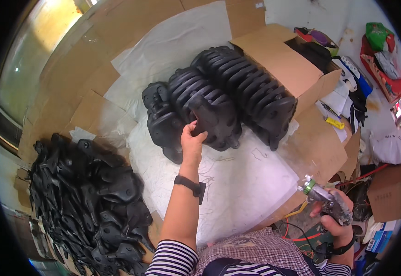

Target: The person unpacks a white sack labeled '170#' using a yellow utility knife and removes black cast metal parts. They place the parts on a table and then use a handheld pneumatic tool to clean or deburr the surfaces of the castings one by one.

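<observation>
My left hand [192, 143] pinches the near edge of a black moulded plastic part [213, 118] at the front of the middle row. Its fingertips are partly hidden behind that edge. Similar parts stand packed on edge in a longer row [251, 85] to the right, and a few more black parts [163, 125] sit just left of my hand. Off to the right, my right hand [342, 230] is wrapped around a hand-held power tool [321, 193] with a green collar and a grip covered in crinkled clear plastic. The tool points up and left, apart from the parts.
White sheeting [251, 186] over cardboard lies under the rows. A large heap of loose black parts [90, 202] fills the left side. An open cardboard box [278, 60] stands behind the right row. A yellow utility knife [335, 122] lies at the right; hoses and cables [301, 234] hang below.
</observation>
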Demonstrator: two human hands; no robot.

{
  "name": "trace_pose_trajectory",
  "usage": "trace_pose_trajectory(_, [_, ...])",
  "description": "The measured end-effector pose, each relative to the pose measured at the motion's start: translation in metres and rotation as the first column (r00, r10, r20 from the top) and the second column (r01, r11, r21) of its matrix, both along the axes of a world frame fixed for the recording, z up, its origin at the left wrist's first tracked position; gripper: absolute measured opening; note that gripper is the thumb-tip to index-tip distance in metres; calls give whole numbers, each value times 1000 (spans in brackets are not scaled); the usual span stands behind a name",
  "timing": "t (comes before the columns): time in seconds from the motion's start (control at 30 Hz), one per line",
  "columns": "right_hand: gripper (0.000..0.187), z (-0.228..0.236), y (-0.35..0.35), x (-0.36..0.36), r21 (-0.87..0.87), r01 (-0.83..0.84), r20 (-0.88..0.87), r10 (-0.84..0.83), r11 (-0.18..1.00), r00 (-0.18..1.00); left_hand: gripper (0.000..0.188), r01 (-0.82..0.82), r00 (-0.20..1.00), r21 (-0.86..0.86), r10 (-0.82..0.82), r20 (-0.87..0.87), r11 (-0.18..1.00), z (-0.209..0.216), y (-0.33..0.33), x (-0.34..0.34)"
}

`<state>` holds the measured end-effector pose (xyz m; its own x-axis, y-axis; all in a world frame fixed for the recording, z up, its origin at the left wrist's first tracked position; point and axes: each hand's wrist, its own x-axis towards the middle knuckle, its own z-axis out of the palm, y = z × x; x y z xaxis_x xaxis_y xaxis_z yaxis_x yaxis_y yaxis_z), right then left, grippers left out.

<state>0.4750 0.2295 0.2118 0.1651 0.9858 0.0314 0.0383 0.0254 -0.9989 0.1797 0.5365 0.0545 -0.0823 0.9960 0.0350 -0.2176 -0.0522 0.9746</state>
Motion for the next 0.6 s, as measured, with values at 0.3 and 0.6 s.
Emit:
trace_pose_trajectory(0.3, [55, -15, 13, 26, -112, -113, 292, 141, 987, 946, 35, 58, 991, 25, -60, 120, 998, 30, -82, -86])
trace_pose_trajectory(0.6, [55, -22, 15, 33, -90, -89, 242, 109, 992, 964, 38, 204, 940, -40, -185, 286, 978, 18, -91, -78])
